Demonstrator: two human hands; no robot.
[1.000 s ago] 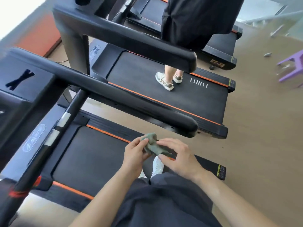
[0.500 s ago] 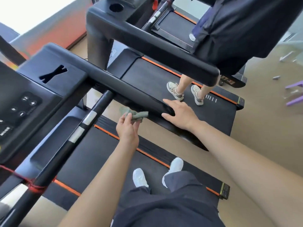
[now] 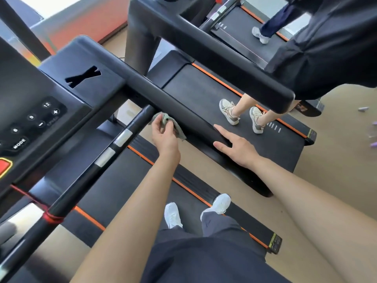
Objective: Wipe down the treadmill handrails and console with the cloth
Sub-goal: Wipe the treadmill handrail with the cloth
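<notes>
The left hand (image 3: 163, 137) pinches a crumpled grey-green cloth (image 3: 174, 125) against the console end of the black padded handrail (image 3: 183, 109). The right hand (image 3: 236, 148) rests flat on it, fingers (image 3: 223, 131) straight. Wiping looks barely begun, and the black button console (image 3: 30, 119) seems untouched.

A second ago both hands held the crumpled grey-green cloth (image 3: 173, 124) together below the free end of the long black padded handrail (image 3: 183, 111). Since then the left hand (image 3: 165, 137) has carried it alone up along the rail and now holds it against the rail's near side, just beside the thin black crossbar (image 3: 114, 148). The right hand (image 3: 236, 146) has let go and lies flat on the rail, nearer its free end.
</notes>
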